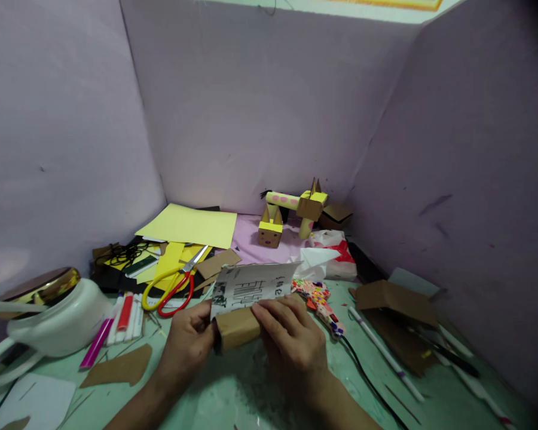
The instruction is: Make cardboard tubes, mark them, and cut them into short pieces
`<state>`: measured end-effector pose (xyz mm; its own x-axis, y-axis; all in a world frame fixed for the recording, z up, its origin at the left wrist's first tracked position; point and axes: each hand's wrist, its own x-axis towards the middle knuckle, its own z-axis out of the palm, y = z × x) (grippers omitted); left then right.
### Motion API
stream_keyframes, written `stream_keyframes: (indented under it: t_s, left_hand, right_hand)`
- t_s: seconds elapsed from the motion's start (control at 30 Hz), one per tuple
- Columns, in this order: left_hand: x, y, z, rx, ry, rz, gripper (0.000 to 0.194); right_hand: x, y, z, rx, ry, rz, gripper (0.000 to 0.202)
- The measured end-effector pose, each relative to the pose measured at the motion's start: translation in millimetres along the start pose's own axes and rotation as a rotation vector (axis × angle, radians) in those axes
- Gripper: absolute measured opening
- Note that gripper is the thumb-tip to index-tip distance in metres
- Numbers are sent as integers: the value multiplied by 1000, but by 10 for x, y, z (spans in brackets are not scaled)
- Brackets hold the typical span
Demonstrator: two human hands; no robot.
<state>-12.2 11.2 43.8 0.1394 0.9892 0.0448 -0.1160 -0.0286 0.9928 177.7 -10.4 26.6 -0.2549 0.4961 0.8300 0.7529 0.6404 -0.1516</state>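
A folded piece of cardboard (238, 328) is held up over the table between my two hands. Its outer side is plain brown, and the raised flap behind is white with black printed characters. My left hand (185, 341) pinches the left end, thumb against the edge. Across the right part of the fold lie the fingers of my right hand (296, 337), gripping it from above; they cover that end. Scissors (188, 272) with one yellow and one red handle lie just beyond my left hand. A flower-patterned glue gun (325, 306) rests beyond my right hand.
Markers (124, 312) and a white mug (58, 325) stand left. Yellow paper (188, 226) lies behind. A cardboard giraffe-like figure (311, 206) and a small box head (269, 234) stand at the back. Cardboard scraps (397, 301) lie right; a black cord (363, 373) crosses nearby.
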Motion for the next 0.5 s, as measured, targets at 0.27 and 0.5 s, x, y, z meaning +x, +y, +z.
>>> stream_keyframes:
  t_s: [0.27, 0.5]
  left_hand:
    - [178, -13, -107, -72, 138, -149, 12]
    - [242, -207, -247, -127, 213, -304, 25]
  right_hand:
    - [-42, 345, -316, 611, 443, 652, 52]
    - [110, 530, -372, 1422, 77, 1217, 28]
